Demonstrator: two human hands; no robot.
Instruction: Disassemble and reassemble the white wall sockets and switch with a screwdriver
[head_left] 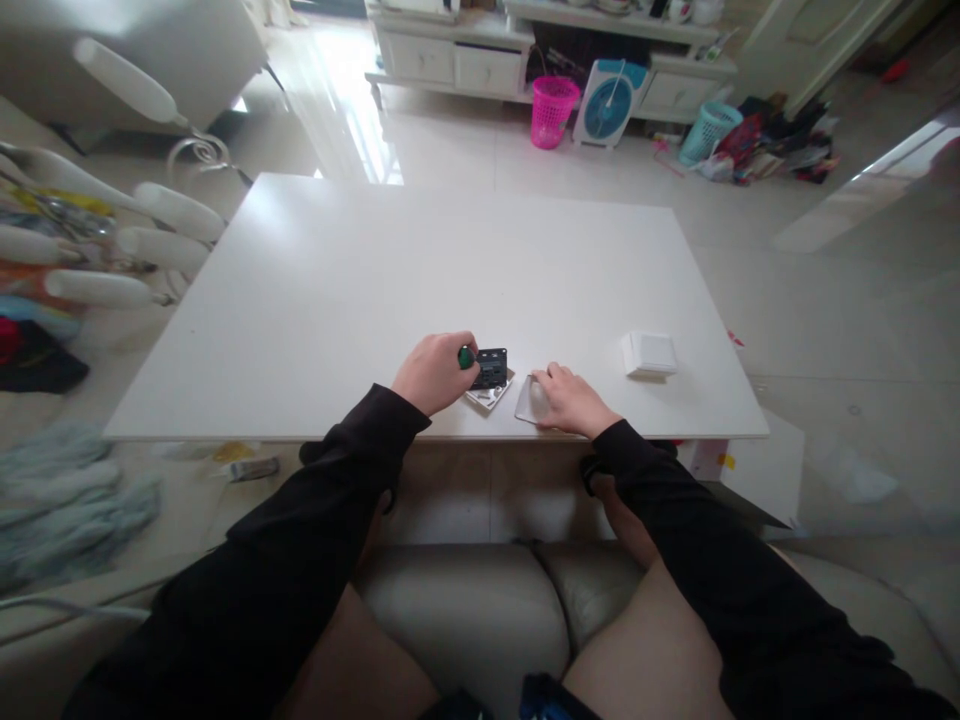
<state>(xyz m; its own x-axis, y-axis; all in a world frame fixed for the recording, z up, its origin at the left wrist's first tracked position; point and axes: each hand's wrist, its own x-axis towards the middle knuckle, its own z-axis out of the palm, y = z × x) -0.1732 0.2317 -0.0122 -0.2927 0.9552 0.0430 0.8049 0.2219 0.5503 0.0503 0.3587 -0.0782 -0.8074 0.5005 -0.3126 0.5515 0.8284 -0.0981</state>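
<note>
My left hand (437,372) is closed around a tool with a round green handle end (466,357); its shaft is hidden. Just beside that fist is a black rectangular part (492,367) with slots, like the back of a wall socket. Under it a white square frame (491,397) lies tilted on the table, with small metal-looking bits in it. With its fingers bent over the edge, my right hand (570,398) grips a pale square plate (528,400) near the table's front edge. Part of the plate is covered by the fingers.
The white table (450,260) spans the middle, its front edge near my knees. A stack of white square panels (649,355) stands on its right side. White rounded rods (169,210) of a rack rise at the left. Across the floor are a pink basket (553,110) and a fan (609,105).
</note>
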